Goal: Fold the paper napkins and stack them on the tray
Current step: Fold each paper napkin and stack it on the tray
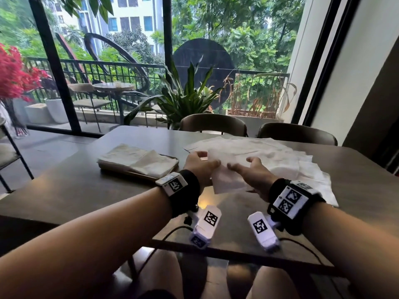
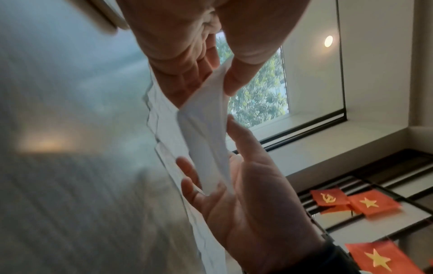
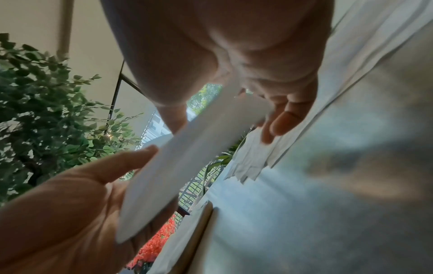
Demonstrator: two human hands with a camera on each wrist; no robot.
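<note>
Fingers and thumb of the left hand (image 1: 199, 164) and right hand (image 1: 251, 170) pinch opposite edges of a thin white paper napkin (image 1: 224, 175), held above the grey table (image 1: 86, 182), probably mid-fold, beside the shallow tray (image 1: 172, 164) of folded napkins.

I see one white napkin (image 1: 224, 175) lifted, half-folded; folded stack (image 1: 138, 159) on tray (image 1: 138, 172) left; loose unfolded pile (image 1: 280, 156) spread right.
</note>
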